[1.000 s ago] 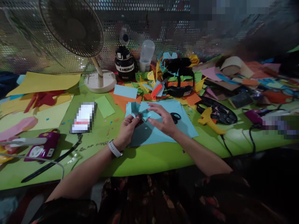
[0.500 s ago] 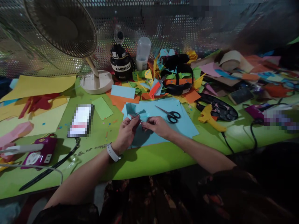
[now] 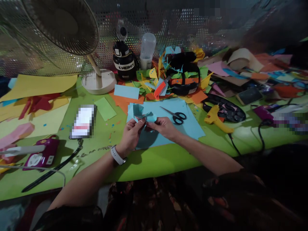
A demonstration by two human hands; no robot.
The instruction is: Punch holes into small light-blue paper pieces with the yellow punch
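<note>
Pinches folded paper [image 3: 138,110] over blue sheets [image 3: 191,118] with closed fingers of left hand [image 3: 130,134] and right hand [image 3: 166,129], seemingly to steady it.

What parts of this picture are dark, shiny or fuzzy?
In the head view, the lower-right corner is nearly black; same head view: light glints off the green tabletop beside the black strap; in it, the left hand and right hand, pinching folded light-blue paper, shade the light-blue sheet below; the head view's perforated panel blurs toward the upper right.
</note>
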